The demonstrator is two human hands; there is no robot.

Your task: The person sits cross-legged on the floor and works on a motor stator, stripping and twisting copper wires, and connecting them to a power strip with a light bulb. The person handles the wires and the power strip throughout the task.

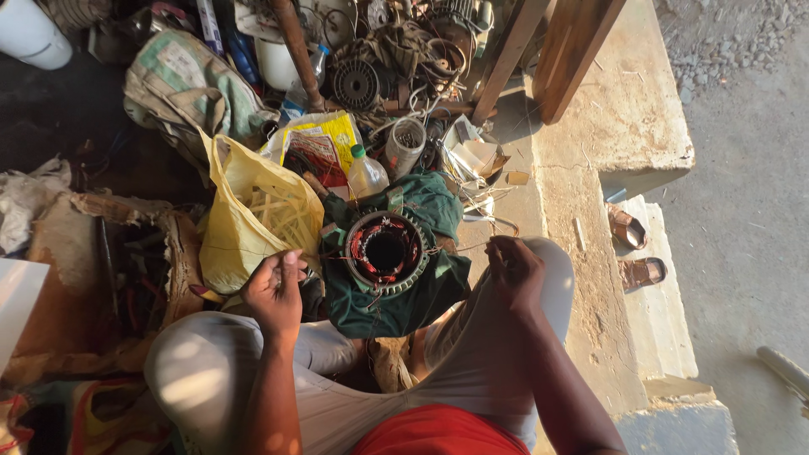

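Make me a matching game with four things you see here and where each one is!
Things:
1. stator
2. yellow bag
3. sandals
4. plastic bottle

Places:
A. on the concrete step at the right
B. beside the left hand
C. on the green cloth between the knees
D. just behind the green cloth

Pairs: 1-C, 2-B, 3-A, 4-D

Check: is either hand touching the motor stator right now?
No. The left hand and right hand are raised on either side of the motor stator, both clear of its rim, on the green cloth.
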